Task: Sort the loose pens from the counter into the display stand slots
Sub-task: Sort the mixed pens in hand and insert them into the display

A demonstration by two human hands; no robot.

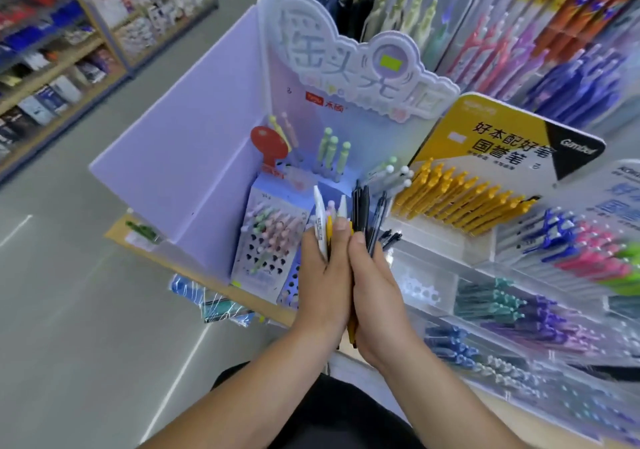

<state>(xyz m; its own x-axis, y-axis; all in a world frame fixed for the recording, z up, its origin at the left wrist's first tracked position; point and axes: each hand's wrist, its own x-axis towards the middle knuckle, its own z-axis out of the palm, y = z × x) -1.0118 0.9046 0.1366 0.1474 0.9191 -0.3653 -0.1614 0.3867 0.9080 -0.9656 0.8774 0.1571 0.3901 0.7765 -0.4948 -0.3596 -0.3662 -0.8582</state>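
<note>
- Head view: two bare hands raised in front of the lilac display stand [194,158], palms facing each other, with the pen bundle [358,208] sandwiched between them.
- Left grip [323,275]: clamped on the bundle, thumb laid over the white barrels, fingers behind.
- Right grip [377,282]: also clamped on the bundle, thumb against the black barrels.
- Bundle is off the surface [116,230] and roughly upright. Its ends fan out above the thumbs, white on the left, black and dark on the right. One yellow barrel pokes out below the heels of the palms.
- Nearest slots: perforated slot block [258,241] just left of the hands, partly filled with pastel pens. Yellow pen rack [460,203] sits to the right.
- Handling, my judgement: light, stiff, smooth plastic barrels that slide against each other. If the squeeze slackens they will likely slip down or scatter. Clips may snag neighbours.
- Where to take hold, my judgement: keep one grip wrapped round mid-barrel of the bundle. With the other, pinch a single pen near its upper end, draw it out lengthwise and feed it tip-first into a hole.
- Pen count and types: too blurred to tell.
</note>
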